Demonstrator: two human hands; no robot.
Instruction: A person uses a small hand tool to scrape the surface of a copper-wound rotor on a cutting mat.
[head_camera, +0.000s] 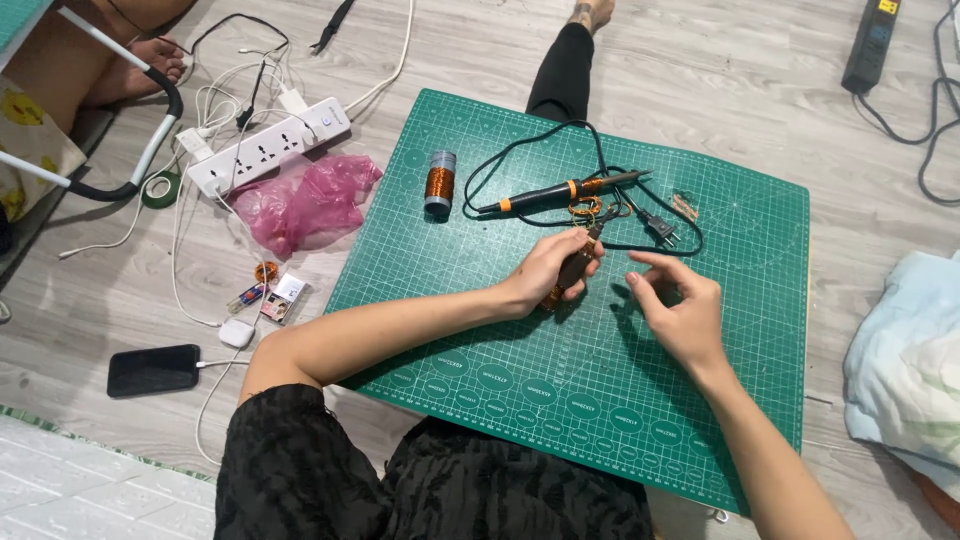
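Step in hand: by the look of it, fine work on a thin copper wire with a small tool, at the middle of the green cutting mat (480, 330) on the floor.
Left hand (548, 268): closed around a brown-handled tool (574, 270), seemingly small pliers, its tip pointing to the upper right.
Right hand (683, 310): half open, thumb and forefinger pinched near each other; whether they hold a strand I cannot tell.
Wire coil (585, 207): small copper loops just above the left hand, beside the tool's tip.
Next move calls for: probably a steady, light pinch, since the wire looks fine.
Soldering iron (560, 191): lies untouched above both hands.
Copper spool (439, 183): upright, upper left of the mat, well apart.
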